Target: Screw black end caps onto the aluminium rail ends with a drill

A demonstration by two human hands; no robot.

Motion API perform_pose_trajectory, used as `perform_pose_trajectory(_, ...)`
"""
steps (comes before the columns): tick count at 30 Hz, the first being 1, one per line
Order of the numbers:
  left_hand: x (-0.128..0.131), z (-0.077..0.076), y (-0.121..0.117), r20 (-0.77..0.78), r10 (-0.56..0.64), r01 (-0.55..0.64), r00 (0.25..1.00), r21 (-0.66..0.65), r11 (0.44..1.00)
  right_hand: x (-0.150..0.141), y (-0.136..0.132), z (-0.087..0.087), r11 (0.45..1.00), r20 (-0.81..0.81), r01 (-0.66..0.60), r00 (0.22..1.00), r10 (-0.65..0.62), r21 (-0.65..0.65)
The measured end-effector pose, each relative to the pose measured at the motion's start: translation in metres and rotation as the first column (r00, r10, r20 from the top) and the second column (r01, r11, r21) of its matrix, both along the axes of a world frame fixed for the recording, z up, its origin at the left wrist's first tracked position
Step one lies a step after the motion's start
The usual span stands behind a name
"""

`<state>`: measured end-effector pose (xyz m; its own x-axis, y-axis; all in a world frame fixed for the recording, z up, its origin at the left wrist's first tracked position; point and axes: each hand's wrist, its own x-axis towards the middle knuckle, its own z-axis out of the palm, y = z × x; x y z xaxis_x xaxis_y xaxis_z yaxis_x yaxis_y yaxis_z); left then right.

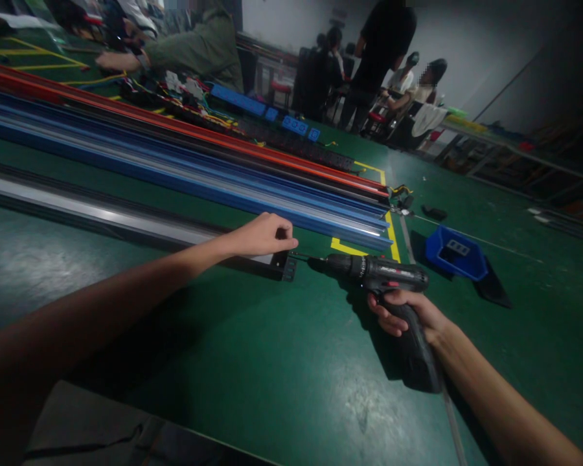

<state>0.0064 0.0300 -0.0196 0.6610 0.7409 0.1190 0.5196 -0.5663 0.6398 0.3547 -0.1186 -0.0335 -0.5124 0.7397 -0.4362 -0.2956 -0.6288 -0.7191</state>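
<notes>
Head view: the right hand is wrapping its grip around a black drill, its bit pointing at a dark channel's end on the green surface. The left hand is curling there; I cannot tell whether it is pinching anything. The left forearm is hiding some channel; the far end is running out of frame.

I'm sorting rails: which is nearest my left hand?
The black, silver-striped rail: the left hand is at its end; blue rails and red rails lie beyond.

Glossy green tabletop, matt black drill
</notes>
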Motion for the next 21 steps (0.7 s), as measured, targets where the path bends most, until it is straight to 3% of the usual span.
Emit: perform_pose_trajectory(21,-0.0006,-0.0034,0.0022,0.003,-0.008,0.007,1.000,0.030,1.000,0.0036,0.0006,-0.0034,1.000,0.007,0.004,1.000,-0.004,-0.008)
